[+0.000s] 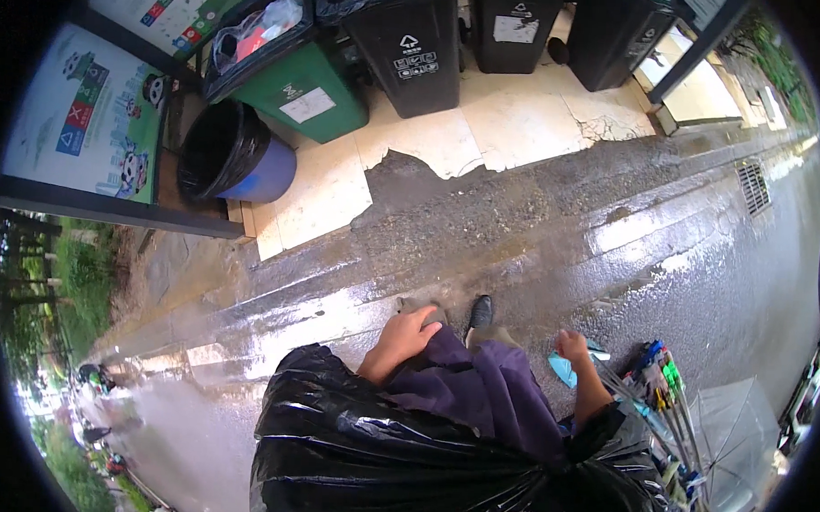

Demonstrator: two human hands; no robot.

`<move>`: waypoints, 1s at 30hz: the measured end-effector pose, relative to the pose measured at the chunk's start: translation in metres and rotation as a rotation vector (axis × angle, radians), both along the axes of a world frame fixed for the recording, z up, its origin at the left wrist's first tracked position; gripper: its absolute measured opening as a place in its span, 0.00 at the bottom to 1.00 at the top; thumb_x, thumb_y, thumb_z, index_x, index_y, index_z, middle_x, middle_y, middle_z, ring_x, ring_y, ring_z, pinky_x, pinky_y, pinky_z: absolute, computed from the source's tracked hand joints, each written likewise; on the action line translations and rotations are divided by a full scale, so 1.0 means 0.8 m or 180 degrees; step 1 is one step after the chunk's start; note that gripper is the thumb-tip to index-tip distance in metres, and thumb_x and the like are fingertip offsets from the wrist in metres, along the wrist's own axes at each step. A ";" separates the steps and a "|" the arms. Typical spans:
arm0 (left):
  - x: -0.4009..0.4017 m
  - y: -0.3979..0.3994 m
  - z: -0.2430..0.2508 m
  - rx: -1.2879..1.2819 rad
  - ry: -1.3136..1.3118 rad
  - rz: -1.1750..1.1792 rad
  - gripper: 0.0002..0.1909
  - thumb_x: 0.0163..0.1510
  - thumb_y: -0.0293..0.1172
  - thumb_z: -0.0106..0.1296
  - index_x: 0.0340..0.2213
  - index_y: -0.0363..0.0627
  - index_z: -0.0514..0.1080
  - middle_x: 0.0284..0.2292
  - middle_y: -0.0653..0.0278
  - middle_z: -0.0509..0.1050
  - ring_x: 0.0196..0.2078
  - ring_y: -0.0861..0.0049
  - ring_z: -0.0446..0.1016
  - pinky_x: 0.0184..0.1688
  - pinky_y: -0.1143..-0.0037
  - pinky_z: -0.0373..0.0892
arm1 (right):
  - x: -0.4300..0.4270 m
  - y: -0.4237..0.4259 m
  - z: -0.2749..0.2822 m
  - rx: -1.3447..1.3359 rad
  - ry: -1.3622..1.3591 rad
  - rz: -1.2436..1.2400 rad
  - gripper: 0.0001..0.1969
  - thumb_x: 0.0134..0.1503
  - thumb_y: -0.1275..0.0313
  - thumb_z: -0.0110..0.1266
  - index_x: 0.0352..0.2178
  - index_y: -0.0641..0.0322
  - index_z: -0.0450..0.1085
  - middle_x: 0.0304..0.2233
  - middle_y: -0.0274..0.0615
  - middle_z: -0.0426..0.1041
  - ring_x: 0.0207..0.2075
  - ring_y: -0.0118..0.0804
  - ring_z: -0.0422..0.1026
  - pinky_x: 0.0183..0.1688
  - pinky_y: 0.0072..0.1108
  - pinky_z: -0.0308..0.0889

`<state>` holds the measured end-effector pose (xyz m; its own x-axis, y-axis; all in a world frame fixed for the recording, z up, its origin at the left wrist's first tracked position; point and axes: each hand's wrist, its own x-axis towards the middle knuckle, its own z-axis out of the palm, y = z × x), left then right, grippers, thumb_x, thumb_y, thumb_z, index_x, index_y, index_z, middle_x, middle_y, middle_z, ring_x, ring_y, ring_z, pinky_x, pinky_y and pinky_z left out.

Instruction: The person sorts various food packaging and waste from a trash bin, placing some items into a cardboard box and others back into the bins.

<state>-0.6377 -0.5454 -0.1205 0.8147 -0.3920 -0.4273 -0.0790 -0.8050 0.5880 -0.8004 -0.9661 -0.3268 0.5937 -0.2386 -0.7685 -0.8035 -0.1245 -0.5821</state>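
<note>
My left hand [407, 337] hangs in front of dark purple clothing [476, 387], its thumb and finger apart, with nothing seen in it. Farther right is my right hand [572, 348], its fingers curled in. A light blue object [563, 370] shows just behind that hand; whether I hold it cannot be told. Shiny black plastic sheeting [376, 451], like a bin bag, covers my upper body. Below the clothing one dark shoe [481, 311] stands on wet ground.
Ahead, a green wheeled bin [321, 94] holding bagged waste, several black wheeled bins [417, 56] and a lined blue bin [267, 173] stand on broken pale tiles [317, 202]. A clear umbrella [735, 436] and long-handled tools [663, 387] are at right. A drain grate [753, 187] lies in the road.
</note>
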 end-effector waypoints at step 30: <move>0.430 0.212 0.051 -0.0363 -0.0495 0.1692 0.22 0.56 0.45 0.52 0.46 0.43 0.72 0.41 0.49 0.76 0.43 0.53 0.75 0.45 0.63 0.71 | 0.737 0.229 0.213 -0.0670 -0.0967 0.1869 0.14 0.60 0.62 0.50 0.32 0.64 0.72 0.21 0.40 0.72 0.21 0.32 0.70 0.26 0.25 0.65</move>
<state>-0.2934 -0.3760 -0.0796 0.9627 0.0526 -0.2653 0.2272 -0.6898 0.6875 -0.2110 -0.7828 -0.1566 0.8518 0.0623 -0.5202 -0.3737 -0.6237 -0.6865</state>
